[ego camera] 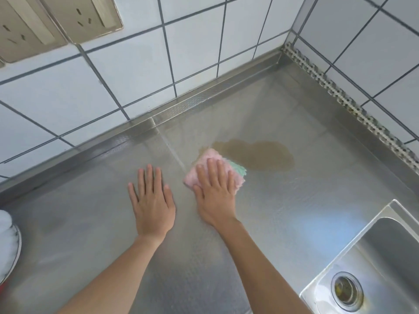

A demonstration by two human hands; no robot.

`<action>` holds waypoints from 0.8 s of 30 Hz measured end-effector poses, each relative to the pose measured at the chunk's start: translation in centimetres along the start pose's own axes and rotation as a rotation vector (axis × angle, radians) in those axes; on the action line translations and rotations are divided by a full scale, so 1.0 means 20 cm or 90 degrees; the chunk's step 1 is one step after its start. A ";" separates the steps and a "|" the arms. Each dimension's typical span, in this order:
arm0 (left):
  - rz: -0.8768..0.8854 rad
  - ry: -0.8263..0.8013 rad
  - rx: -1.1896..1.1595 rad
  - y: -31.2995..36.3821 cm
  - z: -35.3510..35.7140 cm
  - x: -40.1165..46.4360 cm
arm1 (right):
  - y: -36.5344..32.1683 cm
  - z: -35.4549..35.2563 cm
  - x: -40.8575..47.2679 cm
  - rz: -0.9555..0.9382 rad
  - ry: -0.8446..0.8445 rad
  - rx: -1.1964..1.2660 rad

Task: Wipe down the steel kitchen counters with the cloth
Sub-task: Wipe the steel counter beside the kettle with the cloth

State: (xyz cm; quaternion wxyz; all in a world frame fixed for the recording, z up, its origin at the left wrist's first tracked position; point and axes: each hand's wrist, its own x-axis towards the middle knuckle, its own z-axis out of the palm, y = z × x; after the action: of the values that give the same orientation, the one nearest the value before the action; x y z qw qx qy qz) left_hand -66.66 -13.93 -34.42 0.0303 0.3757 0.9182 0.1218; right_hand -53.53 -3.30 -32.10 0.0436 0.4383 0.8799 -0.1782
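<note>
Pressing flat, the right hand point(215, 191) spreads its grip over the folded pink-and-green cloth point(213, 168), mid-counter point(306, 200), touching the brown spill point(256, 157). Soft, light and absorbent, it is best held by palm pressure. Left hand point(152, 200) rests spread on steel.

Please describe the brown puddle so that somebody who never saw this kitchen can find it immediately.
Start at the steel counter where the two white tiled walls meet. The brown liquid puddle lies before that corner, touching the far edge of the pink and green cloth under the right hand. It is the only coloured stain on the grey metal.
</note>
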 end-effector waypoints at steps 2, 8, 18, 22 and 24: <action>-0.001 0.006 0.004 -0.01 0.01 0.01 | -0.04 0.03 -0.04 -0.100 -0.013 -0.009; -0.006 0.015 0.014 0.01 0.00 0.01 | 0.26 0.01 -0.27 -0.209 -0.027 -0.033; -0.016 0.011 0.016 0.02 -0.01 0.01 | -0.04 -0.10 0.48 -0.054 -0.010 0.016; -0.009 0.006 0.014 0.01 0.00 0.01 | -0.01 -0.04 0.25 -0.229 -0.022 -0.004; -0.005 0.008 0.015 0.00 0.00 0.01 | 0.10 -0.01 0.06 -0.302 -0.036 -0.014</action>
State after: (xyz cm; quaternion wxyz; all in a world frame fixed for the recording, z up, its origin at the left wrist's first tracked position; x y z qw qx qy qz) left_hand -66.74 -13.72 -34.42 0.0206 0.3715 0.9213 0.1134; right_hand -52.58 -1.21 -32.78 0.0301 0.2136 0.9585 -0.1864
